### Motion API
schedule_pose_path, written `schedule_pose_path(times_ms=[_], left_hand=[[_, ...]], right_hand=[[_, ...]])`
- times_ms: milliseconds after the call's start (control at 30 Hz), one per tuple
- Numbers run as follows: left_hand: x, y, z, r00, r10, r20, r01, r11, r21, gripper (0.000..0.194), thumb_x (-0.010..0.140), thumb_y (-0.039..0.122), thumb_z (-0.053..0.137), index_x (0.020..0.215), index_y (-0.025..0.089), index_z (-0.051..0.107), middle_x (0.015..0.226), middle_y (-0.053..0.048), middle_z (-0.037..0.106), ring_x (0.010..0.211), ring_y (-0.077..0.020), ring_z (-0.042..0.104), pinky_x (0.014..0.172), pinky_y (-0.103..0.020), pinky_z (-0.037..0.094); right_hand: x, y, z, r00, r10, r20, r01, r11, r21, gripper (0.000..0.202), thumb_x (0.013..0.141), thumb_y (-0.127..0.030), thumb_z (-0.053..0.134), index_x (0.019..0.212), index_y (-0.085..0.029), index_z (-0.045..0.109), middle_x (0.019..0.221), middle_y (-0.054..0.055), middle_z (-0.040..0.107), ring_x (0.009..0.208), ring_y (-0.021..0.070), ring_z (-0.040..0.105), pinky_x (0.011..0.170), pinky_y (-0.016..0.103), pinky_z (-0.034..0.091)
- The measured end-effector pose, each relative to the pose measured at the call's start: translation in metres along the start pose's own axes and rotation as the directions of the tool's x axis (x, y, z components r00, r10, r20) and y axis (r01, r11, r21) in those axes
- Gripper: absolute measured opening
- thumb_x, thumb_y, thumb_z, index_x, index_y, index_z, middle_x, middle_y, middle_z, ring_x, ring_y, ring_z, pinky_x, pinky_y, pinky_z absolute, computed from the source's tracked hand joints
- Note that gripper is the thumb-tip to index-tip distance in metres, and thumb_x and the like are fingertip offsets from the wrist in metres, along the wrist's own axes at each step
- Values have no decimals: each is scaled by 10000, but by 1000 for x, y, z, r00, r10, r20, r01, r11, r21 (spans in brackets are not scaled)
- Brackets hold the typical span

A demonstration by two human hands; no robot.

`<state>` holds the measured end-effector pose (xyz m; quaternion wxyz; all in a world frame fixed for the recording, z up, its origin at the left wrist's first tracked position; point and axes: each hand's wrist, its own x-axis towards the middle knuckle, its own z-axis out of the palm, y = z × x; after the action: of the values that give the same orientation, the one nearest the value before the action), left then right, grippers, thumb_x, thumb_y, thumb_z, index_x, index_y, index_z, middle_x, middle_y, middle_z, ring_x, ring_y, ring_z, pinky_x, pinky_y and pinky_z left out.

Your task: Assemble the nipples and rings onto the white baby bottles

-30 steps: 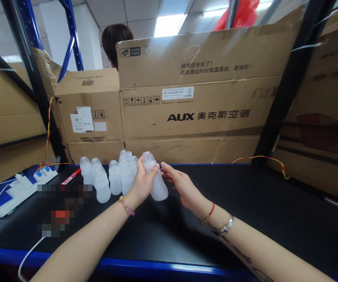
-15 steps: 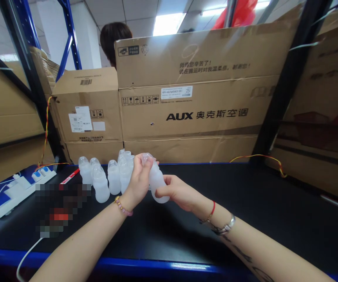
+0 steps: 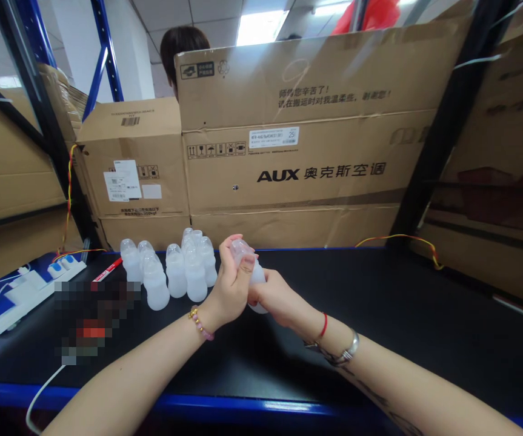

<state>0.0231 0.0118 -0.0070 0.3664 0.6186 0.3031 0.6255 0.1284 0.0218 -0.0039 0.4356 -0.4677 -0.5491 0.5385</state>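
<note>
A frosted white bottle with a clear domed cap (image 3: pixel 257 275) is held between both hands above the black table. My left hand (image 3: pixel 234 278) is wrapped round its capped upper part, thumb across the front. Lower down, my right hand (image 3: pixel 274 297) grips the bottle's body, its fingers partly hidden. The bottle leans, its cap toward the upper left. Several similar capped bottles (image 3: pixel 155 284) stand upright in a group to the left of my left hand.
Cardboard panels (image 3: pixel 316 206) stand along the back of the black table (image 3: pixel 379 327). At the left are a white power strip (image 3: pixel 29 297), a red marker (image 3: pixel 107 270) and a blurred-out object. A yellow-red wire (image 3: pixel 397 237) lies at the back right. A person's head (image 3: pixel 182 48) shows behind the cardboard.
My left hand has moved slightly right and wrapped further round the cap. My right hand has closed more round the body. More of the standing bottles now shows.
</note>
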Motion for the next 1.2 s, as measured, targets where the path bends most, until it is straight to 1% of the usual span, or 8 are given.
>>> schedule_pose_path(times_ms=[300, 433, 567, 700, 800, 933, 1067, 1200], left_hand=[[5, 12, -7, 995, -71, 73, 75, 996, -41, 575, 855, 388, 623, 1310, 258, 295, 1158, -78, 509, 1081, -215, 587, 902, -366, 499], [8, 21, -11, 993, -79, 86, 84, 995, -58, 631, 795, 374, 696, 1303, 266, 337, 1154, -75, 523, 1044, -222, 613, 865, -382, 521], [17, 31, -18, 999, -8, -31, 5, 996, -86, 602, 734, 384, 757, 1228, 236, 445, 1078, -56, 572, 973, -208, 646, 817, -342, 535], [30, 53, -39, 974, 142, -175, -160, 983, -94, 539, 721, 378, 766, 1167, 234, 500, 1029, -36, 621, 962, -186, 666, 813, -299, 530], [43, 77, -68, 899, 300, -318, -325, 945, -28, 487, 710, 388, 770, 1101, 236, 521, 980, -21, 643, 946, -185, 680, 812, -295, 534], [72, 106, -124, 653, 569, -499, -529, 815, 237, 483, 664, 311, 810, 1033, 241, 507, 965, 35, 640, 939, -160, 666, 885, -323, 524], [107, 115, -170, 591, 615, -522, -257, 757, 601, 500, 639, 267, 818, 1032, 221, 513, 1013, 51, 632, 955, -146, 629, 878, -305, 517], [129, 101, -187, 793, 338, -507, 313, 487, 815, 500, 600, 353, 810, 998, 146, 589, 987, -58, 673, 933, -241, 652, 838, -359, 523]], right_hand=[[0, -9, -8, 981, -1, 194, -2, 1000, 14, 89, 488, -90, 590, 554, -149, 588, 528, -7, 554, 490, 97, 452, 479, 232, 307], [-2, -15, -15, 956, 7, 294, 2, 1000, -30, 310, 488, -139, 732, 780, -145, 628, 681, 1, 620, 599, 123, 526, 558, 249, 381], [-4, -21, -26, 970, 7, 241, 10, 998, -67, 644, 457, -244, 871, 1030, -174, 585, 926, 51, 662, 824, 183, 611, 739, 298, 467], [1, -21, -40, 981, -38, 190, 31, 999, 36, 605, 562, -457, 838, 1060, -213, 595, 1004, 64, 651, 902, 185, 599, 722, 287, 463], [17, -9, -46, 998, -62, -2, 62, 998, -11, 459, 637, -564, 754, 862, -191, 611, 914, 54, 638, 839, 169, 577, 666, 272, 443], [38, 17, -45, 962, -135, -239, 64, 956, -285, 437, 662, -532, 728, 867, -175, 582, 820, 56, 604, 768, 186, 563, 687, 313, 443], [42, 39, -32, 929, -342, -141, 160, 716, -680, 805, 506, -525, 832, 1177, -172, 562, 1065, 116, 570, 1056, 291, 508, 898, 392, 418], [43, 44, -14, 955, -297, -10, 170, 573, -802, 1090, 472, -626, 818, 1378, -164, 426, 1170, 149, 528, 1125, 337, 469, 923, 434, 387]])
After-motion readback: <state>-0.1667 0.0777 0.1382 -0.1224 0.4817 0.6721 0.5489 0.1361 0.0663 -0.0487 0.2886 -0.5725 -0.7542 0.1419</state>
